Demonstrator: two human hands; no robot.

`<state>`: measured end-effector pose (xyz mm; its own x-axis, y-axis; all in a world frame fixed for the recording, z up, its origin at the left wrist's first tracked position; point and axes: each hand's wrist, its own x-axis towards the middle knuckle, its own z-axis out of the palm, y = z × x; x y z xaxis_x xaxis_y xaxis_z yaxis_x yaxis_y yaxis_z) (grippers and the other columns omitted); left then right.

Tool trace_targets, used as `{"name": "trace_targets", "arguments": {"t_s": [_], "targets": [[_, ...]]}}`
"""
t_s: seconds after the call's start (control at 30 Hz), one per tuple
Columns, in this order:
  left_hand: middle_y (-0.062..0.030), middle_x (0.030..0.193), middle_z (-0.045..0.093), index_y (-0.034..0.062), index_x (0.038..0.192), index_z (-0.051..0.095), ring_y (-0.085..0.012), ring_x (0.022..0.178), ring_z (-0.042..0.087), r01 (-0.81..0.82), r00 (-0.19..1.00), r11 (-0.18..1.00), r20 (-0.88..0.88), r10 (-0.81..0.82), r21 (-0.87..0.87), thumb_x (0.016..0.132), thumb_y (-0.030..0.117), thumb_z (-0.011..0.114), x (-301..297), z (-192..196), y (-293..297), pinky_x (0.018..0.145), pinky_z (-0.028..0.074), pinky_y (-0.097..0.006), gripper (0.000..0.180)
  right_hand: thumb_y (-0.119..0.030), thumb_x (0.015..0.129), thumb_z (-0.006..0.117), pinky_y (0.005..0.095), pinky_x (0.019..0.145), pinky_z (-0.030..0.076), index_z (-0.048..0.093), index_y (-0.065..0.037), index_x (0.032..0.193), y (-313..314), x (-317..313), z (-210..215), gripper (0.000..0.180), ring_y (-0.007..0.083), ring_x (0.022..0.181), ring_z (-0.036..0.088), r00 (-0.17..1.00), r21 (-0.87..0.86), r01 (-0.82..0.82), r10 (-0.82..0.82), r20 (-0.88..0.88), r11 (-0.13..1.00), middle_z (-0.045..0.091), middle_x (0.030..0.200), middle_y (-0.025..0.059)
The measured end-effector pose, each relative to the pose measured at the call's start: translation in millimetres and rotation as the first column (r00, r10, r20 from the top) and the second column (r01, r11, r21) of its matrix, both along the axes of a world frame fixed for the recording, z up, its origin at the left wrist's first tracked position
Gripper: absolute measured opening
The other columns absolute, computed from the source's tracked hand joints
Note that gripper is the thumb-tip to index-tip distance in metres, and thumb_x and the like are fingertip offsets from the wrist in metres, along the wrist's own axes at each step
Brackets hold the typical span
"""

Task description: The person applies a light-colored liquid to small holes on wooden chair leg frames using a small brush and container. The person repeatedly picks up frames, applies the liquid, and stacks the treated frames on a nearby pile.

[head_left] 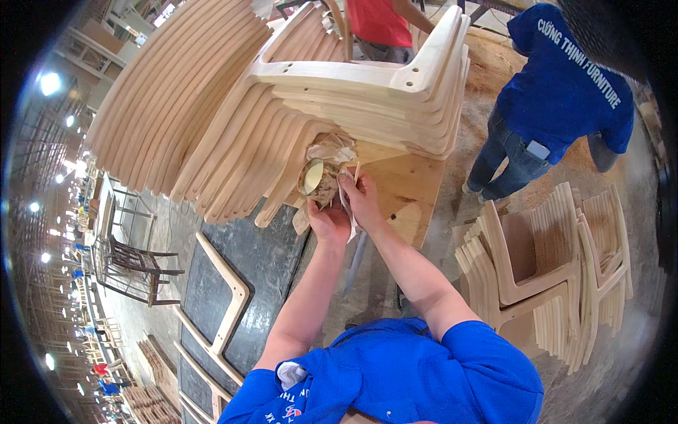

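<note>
My right hand (362, 200) is closed, pinching a crumpled white cloth or paper (346, 192) that hangs down between my hands. A thin pale stick (357, 169) pokes up at its fingers. Close beside it, my left hand (330, 222) is cupped with curled fingers, near the white piece; what it grips is hidden. Just beyond both hands a round container (311, 177) with pale yellow content sits among crumpled brown paper or plastic (333, 147). These rest at the edge of a plywood board (406, 201), by stacked wooden frames (282, 134).
Curved wooden parts (169, 92) stand packed at the far left. More frames (537, 261) are stacked at right. Angled frame pieces (229, 311) lie on a dark surface (265, 261) at left. A person in blue (565, 85) stands far right; another in red (378, 21) is beyond the stack.
</note>
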<state>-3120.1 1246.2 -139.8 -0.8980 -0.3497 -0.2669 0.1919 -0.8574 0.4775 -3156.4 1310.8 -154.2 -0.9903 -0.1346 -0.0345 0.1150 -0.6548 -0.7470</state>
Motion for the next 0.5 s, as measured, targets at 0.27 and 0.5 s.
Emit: {"name": "trace_targets", "arguments": {"t_s": [0.27,0.5], "targets": [[-0.0029,0.129,0.05,0.0142,0.126,0.047,-0.022,0.119,0.046,0.042,0.995,0.998,0.092,-0.037,-0.052,0.092,0.032,0.038,-38.3,16.1,9.3,0.104,0.03,-0.049,0.039,-0.021,0.089,0.057,0.0261,0.062,0.045,0.052,-0.003,0.1,30.8,-62.0,-2.2,0.021,0.0112,0.069,0.053,0.989,0.517,0.126,-0.068,-0.131,0.847,0.057,0.079,0.0034],[-0.0007,0.135,0.044,0.0198,0.13,0.045,-0.0215,0.124,0.041,0.058,0.996,0.983,-0.054,-0.068,-0.175,0.093,0.041,0.035,-44.1,23.6,-26.5,0.1,0.024,-0.062,0.043,-0.019,0.082,0.061,0.0366,0.07,0.048,0.053,-0.003,0.105,42.1,-57.9,2.6,0.029,0.0275,0.078,0.062,0.854,0.781,0.064,0.371,-0.365,0.621,0.064,0.086,0.0151]]}}
